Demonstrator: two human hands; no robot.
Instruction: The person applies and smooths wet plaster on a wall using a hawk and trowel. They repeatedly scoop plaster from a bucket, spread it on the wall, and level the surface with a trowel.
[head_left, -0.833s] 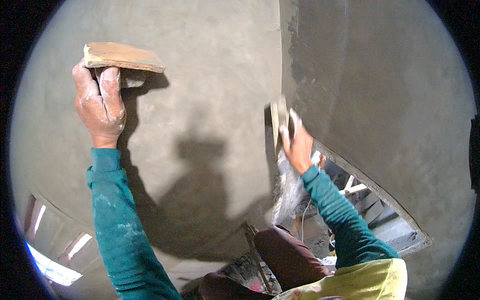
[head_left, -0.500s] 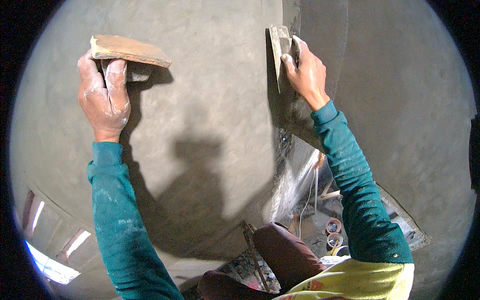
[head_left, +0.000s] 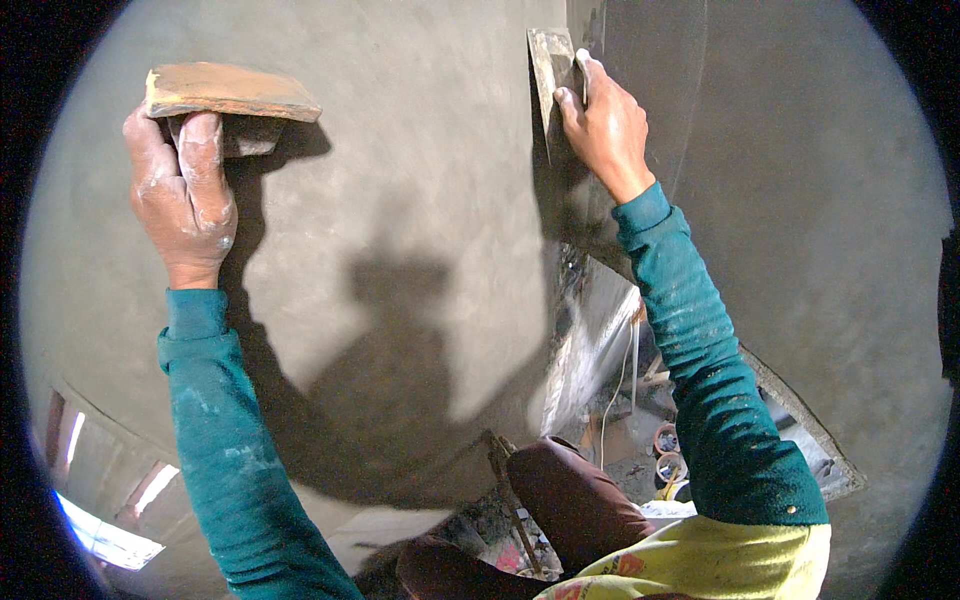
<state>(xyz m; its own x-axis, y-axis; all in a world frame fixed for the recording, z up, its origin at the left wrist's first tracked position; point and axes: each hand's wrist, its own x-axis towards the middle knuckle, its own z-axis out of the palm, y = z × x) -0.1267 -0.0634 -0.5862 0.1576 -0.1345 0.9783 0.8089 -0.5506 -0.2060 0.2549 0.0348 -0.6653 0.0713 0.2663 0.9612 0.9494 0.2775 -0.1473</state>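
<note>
My left hand [head_left: 190,200], dusted with pale powder, is closed on the grip of a wooden plastering float [head_left: 235,92]. Its flat orange-brown face is turned upward, and a grey piece shows under the board. On the right, my right hand [head_left: 605,125] grips a plastering trowel [head_left: 548,65]. The trowel's long grey blade stands nearly upright at the vertical corner edge of the wall; I cannot tell how much of it touches. Smooth grey plaster [head_left: 400,180] covers the wall between both hands, with my shadow across it.
A gap in the wall at lower right shows a lower level with several small buckets [head_left: 670,465], hanging cords [head_left: 612,400] and debris. My bent knee [head_left: 570,490] is below. Narrow bright openings [head_left: 155,488] lie at lower left. Another plastered face [head_left: 800,200] extends right of the corner.
My left hand and the float have shifted left and slightly up. My right hand has slid the trowel a little up and left along the corner.
</note>
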